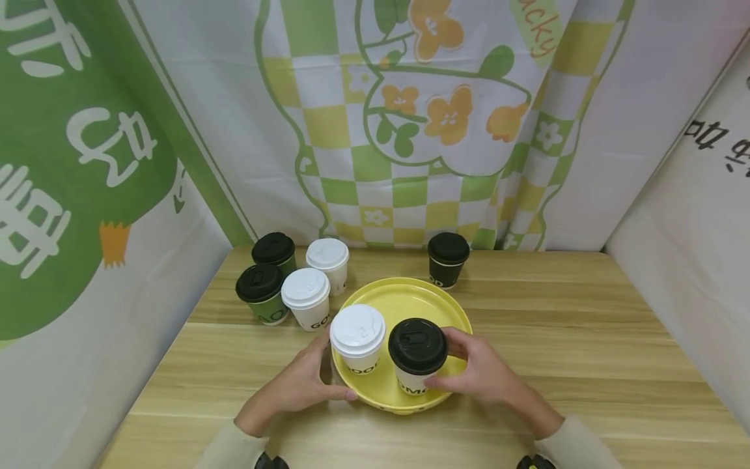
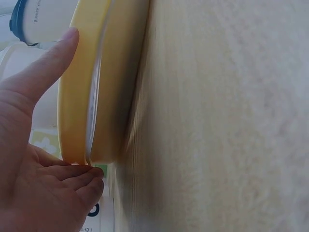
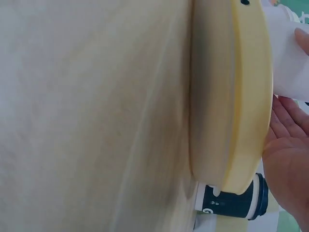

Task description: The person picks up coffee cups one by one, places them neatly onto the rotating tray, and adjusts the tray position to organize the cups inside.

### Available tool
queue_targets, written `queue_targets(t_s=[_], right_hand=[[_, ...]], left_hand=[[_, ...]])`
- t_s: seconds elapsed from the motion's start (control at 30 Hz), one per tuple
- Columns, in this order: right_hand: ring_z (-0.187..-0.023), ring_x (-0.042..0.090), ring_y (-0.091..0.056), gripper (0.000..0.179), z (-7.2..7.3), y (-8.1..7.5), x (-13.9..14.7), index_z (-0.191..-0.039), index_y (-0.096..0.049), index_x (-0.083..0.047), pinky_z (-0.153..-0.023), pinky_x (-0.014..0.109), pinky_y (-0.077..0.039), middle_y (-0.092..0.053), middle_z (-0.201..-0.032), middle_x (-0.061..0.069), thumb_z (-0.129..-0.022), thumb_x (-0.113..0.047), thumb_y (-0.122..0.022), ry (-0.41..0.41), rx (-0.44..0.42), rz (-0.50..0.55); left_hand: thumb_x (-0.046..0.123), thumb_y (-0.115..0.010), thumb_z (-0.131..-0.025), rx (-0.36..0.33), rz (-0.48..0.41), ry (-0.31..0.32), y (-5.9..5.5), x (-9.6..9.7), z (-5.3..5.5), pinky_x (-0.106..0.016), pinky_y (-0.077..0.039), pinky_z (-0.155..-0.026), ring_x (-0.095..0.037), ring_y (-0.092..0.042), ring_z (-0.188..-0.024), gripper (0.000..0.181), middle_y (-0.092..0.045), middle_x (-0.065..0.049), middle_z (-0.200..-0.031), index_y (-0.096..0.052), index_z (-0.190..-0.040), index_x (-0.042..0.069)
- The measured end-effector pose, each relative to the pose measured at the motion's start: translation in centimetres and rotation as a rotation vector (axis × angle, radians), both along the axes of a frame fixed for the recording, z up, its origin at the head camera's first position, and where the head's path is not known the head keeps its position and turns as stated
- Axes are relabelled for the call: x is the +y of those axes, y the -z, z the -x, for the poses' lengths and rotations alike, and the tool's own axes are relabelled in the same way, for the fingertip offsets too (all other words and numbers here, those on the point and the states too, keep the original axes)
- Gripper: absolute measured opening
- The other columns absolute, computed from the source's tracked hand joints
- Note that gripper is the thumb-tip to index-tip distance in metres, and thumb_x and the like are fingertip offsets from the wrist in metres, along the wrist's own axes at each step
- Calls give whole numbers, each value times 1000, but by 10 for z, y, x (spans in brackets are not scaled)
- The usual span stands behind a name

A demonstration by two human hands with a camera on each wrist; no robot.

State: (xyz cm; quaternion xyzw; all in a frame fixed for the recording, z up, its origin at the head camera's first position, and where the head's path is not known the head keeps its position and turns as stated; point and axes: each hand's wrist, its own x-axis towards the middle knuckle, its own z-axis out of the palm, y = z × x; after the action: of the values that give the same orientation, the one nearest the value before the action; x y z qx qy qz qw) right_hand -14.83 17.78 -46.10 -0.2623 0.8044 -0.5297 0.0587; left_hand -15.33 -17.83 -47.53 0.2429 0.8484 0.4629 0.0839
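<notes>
My right hand holds a white paper coffee cup with a black lid, thumb at its near side and fingers behind it. The cup is upright over the right part of a round yellow tray; in the right wrist view its white side shows above the tray's rim. My left hand grips the tray's left edge, the thumb on the near rim and the fingers along the side, as the left wrist view shows. Beside that hand, a white-lidded cup stands on the tray.
Left of the tray stand two white-lidded cups and two green cups with black lids. A black cup stands behind the tray. Printed cloth hangs around the wooden table.
</notes>
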Motion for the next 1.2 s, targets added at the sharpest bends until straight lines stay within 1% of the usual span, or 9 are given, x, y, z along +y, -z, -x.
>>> queue_targets(t_s=[0.13,0.37,0.53,0.77,0.93,1.03,1.1,1.2], right_hand=[[-124,14,-71,69,-4,2,-2,-139,-63,-16,-111,26,-55,-72,-136,-1,-79,-30,-95,-23,11,-18],[-123,15,-72,68,-7,0,-7,-138,-63,-16,-110,30,-57,-72,-135,-2,-79,-31,-95,-55,29,-41],[-125,15,-71,69,-8,-2,-11,-139,-62,-17,-112,31,-56,-71,-136,-4,-80,-34,-94,-60,32,-60],[-127,15,-69,71,-9,-2,-13,-141,-61,-19,-114,36,-55,-69,-139,-6,-81,-37,-93,-64,55,-86],[-127,15,-69,72,-8,-1,-13,-142,-61,-23,-114,42,-56,-69,-140,-9,-81,-44,-92,-58,91,-130],[-127,15,-68,75,-8,-1,-11,-145,-59,-25,-114,46,-56,-68,-142,-10,-80,-46,-92,-60,115,-156],[-128,15,-68,77,-7,-3,-9,-146,-59,-25,-114,46,-56,-67,-143,-9,-80,-46,-92,-57,128,-170],[-129,17,-67,78,-7,-7,-3,-147,-59,-20,-113,45,-56,-67,-144,-6,-81,-41,-93,-45,151,-177]], left_hand=[[47,-98,-71,-2,-1,2,0,0,0,-57,-19,-133,-30,-23,-163,137,-22,-9,-177,-9,-171,20],[47,-98,-70,8,2,2,0,-1,-1,-57,-19,-133,-31,-24,-163,137,-23,-9,-177,-9,-171,19],[48,-98,-70,13,7,-6,0,-1,-1,-58,-19,-133,-31,-23,-163,137,-23,-10,-177,-9,-171,19],[47,-98,-71,21,0,6,0,0,0,-58,-18,-133,-30,-23,-163,136,-23,-9,-177,-10,-171,21],[46,-98,-70,22,-7,14,0,-1,2,-58,-20,-133,-30,-24,-163,136,-23,-7,-177,-10,-171,23],[47,-98,-70,27,-5,15,1,-3,4,-57,-19,-133,-31,-24,-163,137,-23,-7,-177,-10,-171,21],[49,-97,-70,24,11,3,1,-5,5,-57,-18,-133,-31,-23,-163,137,-22,-8,-177,-10,-171,18],[48,-96,-73,10,34,-14,2,-10,6,-56,-19,-132,-35,-22,-163,134,-20,-13,-177,-11,-171,11]])
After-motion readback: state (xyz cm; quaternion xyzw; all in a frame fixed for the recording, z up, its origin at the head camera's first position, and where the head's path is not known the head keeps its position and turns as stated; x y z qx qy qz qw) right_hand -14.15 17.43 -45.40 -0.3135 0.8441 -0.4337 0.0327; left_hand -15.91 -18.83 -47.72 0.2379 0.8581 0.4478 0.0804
